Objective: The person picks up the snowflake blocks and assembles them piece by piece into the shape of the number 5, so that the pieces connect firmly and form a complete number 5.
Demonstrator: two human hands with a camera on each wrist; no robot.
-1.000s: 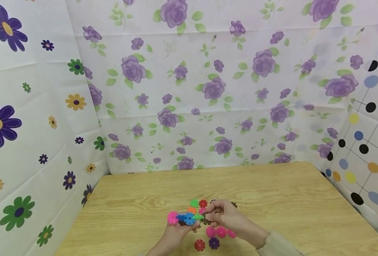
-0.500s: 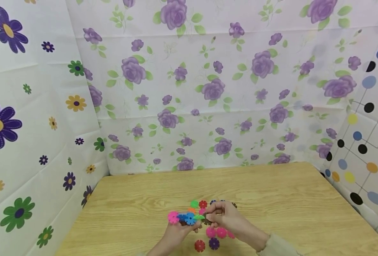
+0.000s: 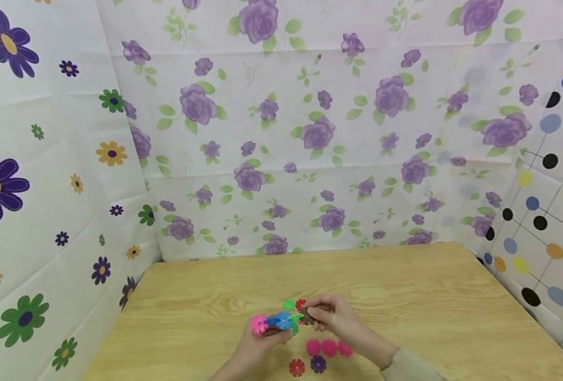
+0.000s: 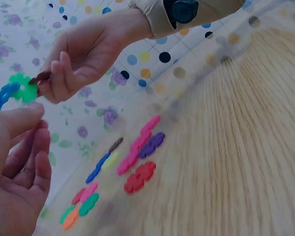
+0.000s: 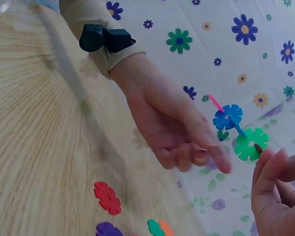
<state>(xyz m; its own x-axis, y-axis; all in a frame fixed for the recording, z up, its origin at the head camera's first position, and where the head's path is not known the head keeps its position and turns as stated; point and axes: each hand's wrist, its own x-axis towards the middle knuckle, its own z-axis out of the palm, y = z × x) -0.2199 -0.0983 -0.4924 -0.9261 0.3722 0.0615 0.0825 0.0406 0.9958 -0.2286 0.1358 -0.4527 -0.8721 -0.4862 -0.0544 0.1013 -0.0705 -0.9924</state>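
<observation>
Joining step in hand, by the look of it: brown disc (image 4: 41,76) pinched between thumb and curled fingers of right hand (image 3: 331,316), edge-on against green disc (image 5: 250,144) at the end of the snapped-together flower chain (image 3: 275,321). Chain made up of pink, blue and green pieces, held up above the bench (image 3: 405,286) by left hand (image 3: 262,343), thumb and forefinger closed on its blue middle, remaining fingers loosely curled beneath. Hands close together, nearly touching at the green disc, over the front middle of the bench. Whether the brown disc's slot already sits in the green one's notch: cannot tell, too small and partly hidden behind fingertips. Next move, as a judgement, calls for lining slot against slot at a right angle and pressing firmly inward while bracing the chain so as not to twist the earlier joints apart. Loose pieces lying flat just below the hands: row of pink discs (image 3: 329,347), red disc (image 3: 297,366) and purple disc (image 3: 318,363) nearer the front edge; green and red ones just behind the hands, partly hidden.
</observation>
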